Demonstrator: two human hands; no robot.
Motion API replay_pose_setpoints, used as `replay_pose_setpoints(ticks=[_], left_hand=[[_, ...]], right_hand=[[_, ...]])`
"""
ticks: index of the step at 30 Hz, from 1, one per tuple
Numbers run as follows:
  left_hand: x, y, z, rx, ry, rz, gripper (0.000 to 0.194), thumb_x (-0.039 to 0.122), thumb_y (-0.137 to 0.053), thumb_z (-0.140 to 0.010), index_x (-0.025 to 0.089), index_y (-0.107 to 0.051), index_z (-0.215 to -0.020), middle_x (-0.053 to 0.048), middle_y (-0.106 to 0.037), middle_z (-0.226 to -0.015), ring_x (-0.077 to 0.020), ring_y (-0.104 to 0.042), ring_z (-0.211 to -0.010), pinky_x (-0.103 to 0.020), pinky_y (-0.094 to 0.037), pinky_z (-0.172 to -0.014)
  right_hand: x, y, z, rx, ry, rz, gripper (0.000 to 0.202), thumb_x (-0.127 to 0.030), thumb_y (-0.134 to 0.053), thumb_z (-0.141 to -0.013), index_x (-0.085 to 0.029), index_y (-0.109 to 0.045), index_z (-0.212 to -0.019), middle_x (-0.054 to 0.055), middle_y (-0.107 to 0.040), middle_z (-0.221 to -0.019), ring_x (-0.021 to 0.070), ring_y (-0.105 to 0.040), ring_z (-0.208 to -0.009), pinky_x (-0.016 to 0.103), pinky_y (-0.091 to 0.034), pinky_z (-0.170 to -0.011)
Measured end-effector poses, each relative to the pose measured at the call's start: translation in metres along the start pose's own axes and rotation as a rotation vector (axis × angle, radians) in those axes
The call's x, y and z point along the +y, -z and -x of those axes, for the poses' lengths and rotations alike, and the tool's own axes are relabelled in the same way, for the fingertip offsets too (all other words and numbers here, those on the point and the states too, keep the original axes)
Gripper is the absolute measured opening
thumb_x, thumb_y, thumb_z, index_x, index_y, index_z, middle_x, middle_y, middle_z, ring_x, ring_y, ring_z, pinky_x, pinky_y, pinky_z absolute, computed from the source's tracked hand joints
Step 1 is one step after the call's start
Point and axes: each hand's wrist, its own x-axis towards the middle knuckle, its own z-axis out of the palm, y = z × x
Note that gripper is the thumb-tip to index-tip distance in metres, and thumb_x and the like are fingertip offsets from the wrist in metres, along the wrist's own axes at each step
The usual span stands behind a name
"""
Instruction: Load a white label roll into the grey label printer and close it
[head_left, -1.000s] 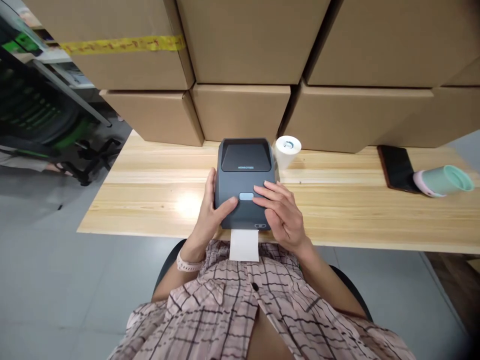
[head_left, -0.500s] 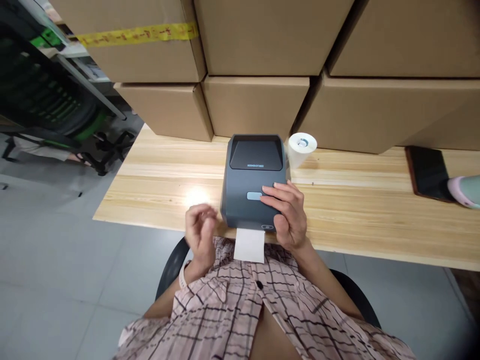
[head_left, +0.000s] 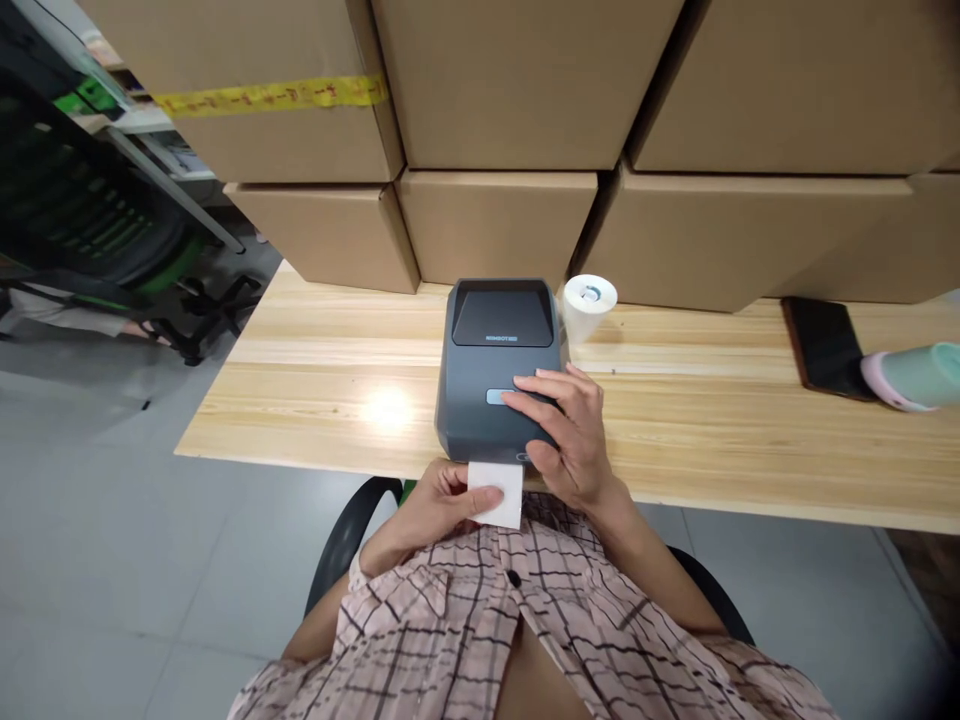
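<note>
A dark grey label printer [head_left: 480, 415] stands near the front edge of the table, its light blue button [head_left: 494, 397] on top. From its front slot a white paper label [head_left: 508, 508] hangs out over the table edge. My left hand [head_left: 444, 505] pinches this label, thumb on top and the other fingers partly hidden beneath. Resting on the printer's top right is my right hand [head_left: 574, 435], fingers stretched out, one fingertip at the button. Behind the printer's right side, a white label roll [head_left: 590, 308] stands upright.
Stacked cardboard boxes [head_left: 499, 225] line the back of the wooden table [head_left: 300, 400]. To the right lie a dark phone [head_left: 823, 345] and a green and pink bottle or cup [head_left: 916, 376]. A black office chair [head_left: 97, 220] stands on the floor at left.
My left hand has moved right from beside the printer and taken hold of the paper label. My right hand stays on the printer. The view has shifted slightly.
</note>
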Motion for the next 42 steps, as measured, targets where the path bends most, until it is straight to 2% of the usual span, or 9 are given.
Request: replay_pose_setpoints(ticks=[5, 9, 15, 20, 23, 29, 35, 39, 42], left_hand=[[0.006, 0.006, 0.0, -0.019, -0.128, -0.172, 0.04, 0.053, -0.076, -0.085, 0.017, -0.076, -0.068, -0.001, -0.065, -0.065, -0.014, -0.053, -0.06, -0.027, -0.043, -0.059], [0.016, 0.027, 0.01, -0.062, -0.227, -0.348, 0.044, 0.05, -0.074, -0.089, 0.016, -0.072, -0.061, -0.001, -0.063, -0.06, -0.0129, -0.054, -0.056, -0.025, -0.041, -0.055], [0.042, 0.06, 0.012, 0.485, -0.528, -0.243, 0.044, 0.041, -0.065, -0.097, 0.017, -0.068, -0.06, -0.002, -0.064, -0.06, -0.0116, -0.059, -0.058, -0.023, -0.048, -0.059], [0.08, 0.077, -0.049, 0.598, -0.67, -0.096, 0.019, 0.037, -0.072, -0.088, 0.019, -0.073, -0.082, -0.002, -0.072, -0.077, -0.012, -0.065, -0.067, -0.023, -0.052, -0.064], [0.093, 0.078, -0.089, 0.476, -0.62, -0.125, 0.037, 0.037, -0.077, -0.08, 0.019, -0.072, -0.112, -0.009, -0.075, -0.12, -0.0221, -0.07, -0.11, -0.033, -0.056, -0.096], [0.088, 0.065, -0.118, 0.161, -0.538, -0.213, 0.113, 0.046, -0.085, -0.075, 0.028, -0.02, -0.166, -0.01, -0.03, -0.172, -0.0316, -0.032, -0.158, -0.044, -0.032, -0.127], [0.077, 0.067, -0.117, 0.137, -0.482, -0.217, 0.124, 0.049, -0.089, -0.071, 0.024, -0.015, -0.168, -0.011, -0.025, -0.174, -0.0345, -0.029, -0.159, -0.043, -0.032, -0.129], [0.075, 0.071, -0.116, 0.131, -0.499, -0.222, 0.123, 0.046, -0.087, -0.073, 0.022, -0.014, -0.168, -0.013, -0.027, -0.173, -0.0351, -0.03, -0.159, -0.045, -0.033, -0.128], [0.074, 0.071, -0.115, 0.137, -0.515, -0.244, 0.119, 0.044, -0.085, -0.075, 0.02, -0.015, -0.168, -0.014, -0.031, -0.172, -0.0352, -0.032, -0.158, -0.045, -0.033, -0.128]], right_hand=[[-0.009, 0.019, -0.019, -0.158, 0.068, 0.261, 0.031, -0.052, -0.052, -0.104, -0.03, -0.065, -0.12, 0.003, -0.068, -0.141, 0.0313, -0.05, -0.142, 0.06, -0.01, -0.129], [-0.001, 0.015, -0.015, -0.178, 0.076, 0.155, 0.033, -0.054, -0.049, -0.105, -0.029, -0.063, -0.12, 0.002, -0.062, -0.149, 0.0311, -0.04, -0.153, 0.061, -0.012, -0.129], [0.014, 0.001, 0.006, 0.033, 0.094, -0.053, 0.072, -0.068, -0.033, -0.103, -0.034, -0.02, -0.165, 0.005, -0.009, -0.178, 0.0358, -0.024, -0.16, 0.065, -0.03, -0.124], [0.023, 0.017, -0.044, 0.097, 0.203, -0.022, 0.074, -0.073, -0.029, -0.1, -0.044, -0.009, -0.166, 0.0, -0.011, -0.177, 0.0387, -0.025, -0.16, 0.069, -0.032, -0.122], [0.035, 0.027, -0.094, 0.14, 0.245, -0.064, 0.076, -0.078, -0.028, -0.098, -0.042, -0.015, -0.164, 0.002, -0.021, -0.174, 0.039, -0.026, -0.159, 0.068, -0.033, -0.122], [0.061, 0.029, -0.181, 0.224, 0.127, -0.147, 0.062, -0.068, -0.029, -0.105, -0.035, -0.03, -0.158, 0.005, -0.043, -0.163, 0.0265, -0.048, -0.148, 0.051, -0.041, -0.122], [0.06, 0.019, -0.165, 0.393, 0.221, 0.064, 0.043, -0.036, -0.053, -0.104, -0.031, -0.05, -0.146, 0.007, -0.058, -0.151, 0.0285, -0.05, -0.146, 0.051, -0.04, -0.121], [0.065, 0.003, -0.121, -0.011, 0.35, 0.048, 0.022, -0.022, -0.05, -0.103, -0.023, -0.072, -0.108, 0.005, -0.08, -0.102, 0.0229, -0.073, -0.096, 0.042, -0.053, -0.094], [0.07, -0.006, -0.108, -0.464, 0.226, 0.044, 0.033, -0.03, -0.043, -0.107, -0.018, -0.074, -0.103, 0.007, -0.08, -0.103, 0.0239, -0.071, -0.097, 0.042, -0.05, -0.093]])
